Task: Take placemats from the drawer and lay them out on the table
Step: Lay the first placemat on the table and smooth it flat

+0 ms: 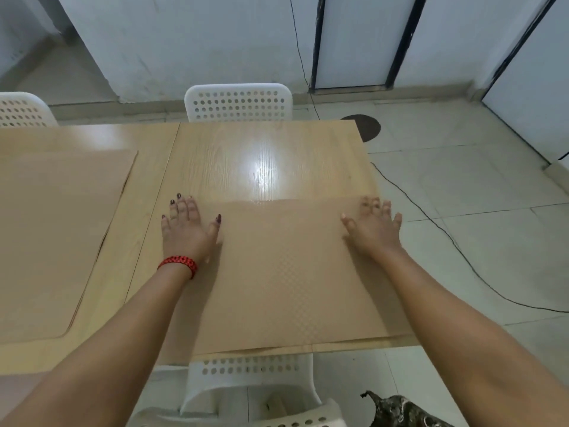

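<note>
1 placemat [55, 241] lies flat on the left of the table [261, 155]. The left hand [187, 229] presses a 2nd placemat [283, 272], and so does the right hand [374, 229], fingers spread straight. It sits by the edge; a push could slide it off.

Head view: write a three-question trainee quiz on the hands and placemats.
1. True or false: the left hand and right hand lie flat, fingers straight, at the near placemat's side edges.
2. How many placemats lie on the table? A one; B two; C four.
3. Fill in: the red bracelet is on the ___ wrist.
Key: 1 true; 2 B; 3 left.
</note>
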